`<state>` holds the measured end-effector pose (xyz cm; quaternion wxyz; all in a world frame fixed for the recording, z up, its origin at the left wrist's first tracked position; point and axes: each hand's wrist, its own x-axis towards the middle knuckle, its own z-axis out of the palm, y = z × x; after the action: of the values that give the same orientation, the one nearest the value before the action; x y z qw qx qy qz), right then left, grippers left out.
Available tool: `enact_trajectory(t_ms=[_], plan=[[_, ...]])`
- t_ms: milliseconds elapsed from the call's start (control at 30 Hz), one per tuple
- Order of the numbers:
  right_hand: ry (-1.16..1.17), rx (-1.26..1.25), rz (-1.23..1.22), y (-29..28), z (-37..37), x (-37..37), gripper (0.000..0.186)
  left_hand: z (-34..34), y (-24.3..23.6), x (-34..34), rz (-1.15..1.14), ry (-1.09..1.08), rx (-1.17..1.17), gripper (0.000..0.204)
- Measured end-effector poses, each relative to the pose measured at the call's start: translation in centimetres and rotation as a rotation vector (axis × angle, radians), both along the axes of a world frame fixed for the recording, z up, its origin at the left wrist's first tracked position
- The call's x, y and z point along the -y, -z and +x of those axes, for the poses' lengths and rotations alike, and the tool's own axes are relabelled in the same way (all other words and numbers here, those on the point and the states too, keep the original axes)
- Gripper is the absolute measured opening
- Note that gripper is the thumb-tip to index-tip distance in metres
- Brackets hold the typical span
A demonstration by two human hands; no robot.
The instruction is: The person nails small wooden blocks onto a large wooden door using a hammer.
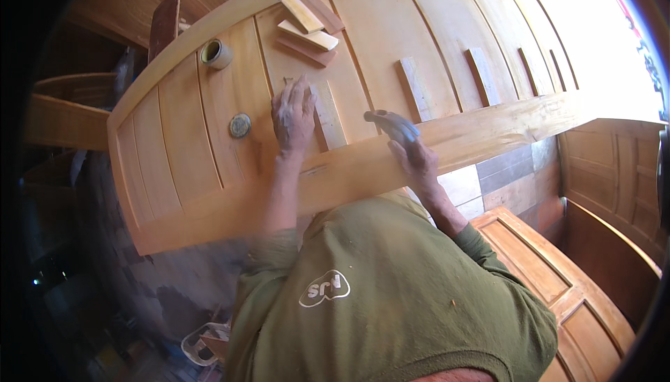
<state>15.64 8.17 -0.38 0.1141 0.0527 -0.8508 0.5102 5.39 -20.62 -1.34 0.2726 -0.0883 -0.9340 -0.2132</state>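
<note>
A large light-wood panel (370,30), grooved and framed like a door, lies in front of me. My left hand (293,118) rests on it with fingers stretched forward, beside a short upright wood strip (329,118); whether it touches the strip I cannot tell. A few small thin bits, perhaps nails (287,80), show by its fingertips. My right hand (420,162) is closed round a hammer (392,122), blurred, its dark end pointing left above the panel's near rail (447,134).
Several similar strips (417,89) stand along the rail to the right. Loose wood pieces (307,30) lie piled at the far side. An open can (216,55) and a round lid (240,125) sit left. Another panelled door (558,277) is at lower right.
</note>
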Motion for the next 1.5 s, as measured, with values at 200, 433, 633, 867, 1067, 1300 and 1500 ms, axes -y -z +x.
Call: enact_trajectory(t_ms=[200,433,633,867,1067,1300,1500], plan=[[-0.253,-0.03,0.408,-3.0,-2.0,2.8,0.034,-1.0,-1.1,0.4,-0.008,0.115,0.182,0.031],[-0.328,-0.297,0.291,-5.9,-3.2,4.5,0.026,-1.0,-0.9,0.7,-0.027,0.082,0.156,0.029],[-0.32,-0.081,0.488,-3.3,-3.6,4.9,0.027,-1.5,-0.9,1.3,-0.038,0.133,0.191,0.031],[-0.02,-0.148,-0.074,-0.5,-0.7,2.4,0.036,-2.0,-0.4,3.7,0.712,-0.011,0.185,0.023],[0.311,0.233,-0.575,-0.1,-0.4,2.5,0.022,-5.4,0.2,8.5,0.2,0.089,0.123,0.017],[0.39,0.247,-0.464,-1.5,-0.6,3.6,0.019,-8.4,-0.7,10.1,0.065,0.4,0.337,0.011],[0.454,0.128,-0.266,0.3,-0.5,2.8,0.018,-8.6,0.3,12.4,0.016,0.417,0.136,0.01]])
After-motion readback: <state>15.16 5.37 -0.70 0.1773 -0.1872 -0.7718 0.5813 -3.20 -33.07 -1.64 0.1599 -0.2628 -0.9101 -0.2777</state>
